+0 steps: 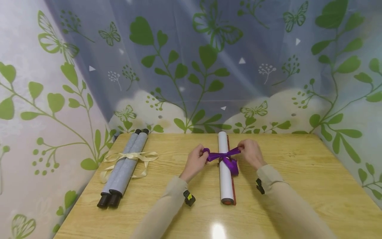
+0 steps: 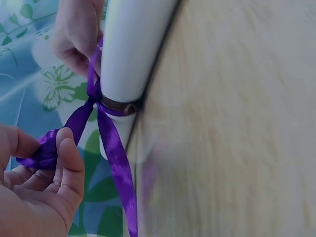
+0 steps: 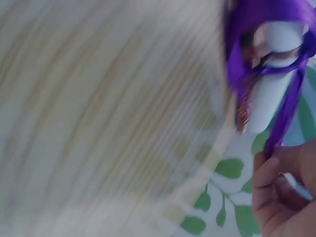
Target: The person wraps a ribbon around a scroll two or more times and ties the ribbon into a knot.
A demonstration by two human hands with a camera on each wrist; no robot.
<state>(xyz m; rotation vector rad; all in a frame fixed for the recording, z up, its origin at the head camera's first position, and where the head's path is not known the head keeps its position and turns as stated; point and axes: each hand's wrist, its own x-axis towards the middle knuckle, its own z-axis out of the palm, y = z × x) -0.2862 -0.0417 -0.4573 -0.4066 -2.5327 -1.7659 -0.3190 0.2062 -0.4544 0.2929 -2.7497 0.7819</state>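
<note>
A rolled white scroll (image 1: 226,186) with a dark end cap and a red strip along its right side lies lengthwise on the table. Tied about its middle is a purple ribbon (image 1: 223,155), knotted on top, with a loop hanging to the right. My left hand (image 1: 195,162) pinches the ribbon left of the scroll. On the other side, my right hand (image 1: 251,154) pinches a ribbon part between thumb and fingers. In the left wrist view, a bunched ribbon fold (image 2: 47,150) sits between thumb and fingers, and a brown band (image 2: 116,105) shows under the knot.
To the left lie two grey scrolls (image 1: 126,169) with black end knobs, side by side, bound by a cream ribbon (image 1: 134,156). The wooden table (image 1: 176,146) meets a leaf-and-butterfly patterned cloth (image 1: 167,66) at its back edge.
</note>
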